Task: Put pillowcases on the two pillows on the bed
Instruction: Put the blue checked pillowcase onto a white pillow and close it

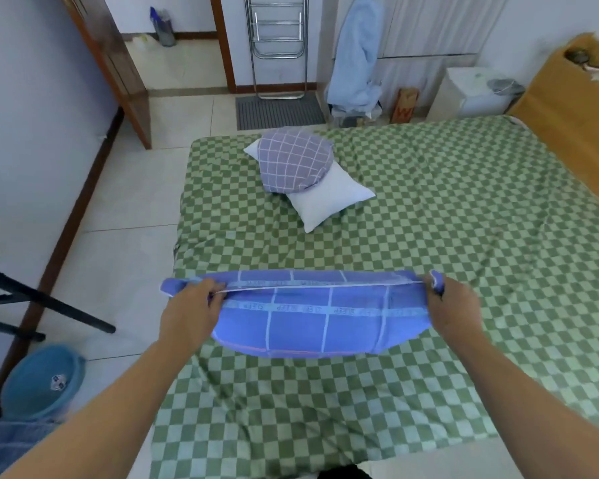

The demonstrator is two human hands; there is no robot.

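both hands, left hand (pixel 191 311) and right hand (pixel 455 305), grip the blue pillowcase (pixel 312 323) opening's ends; pull evenly outward to seat the pillow.

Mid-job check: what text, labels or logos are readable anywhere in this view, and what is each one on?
"SLEEP", repeated upside down along the pale bands of the blue grid-patterned pillowcase, gripped at both ends by the left hand and right hand.
"W", a red mark on the brown cardboard box by the far wall; any other print is unreadable.
Logo on the blue plastic basin: too blurred to read.
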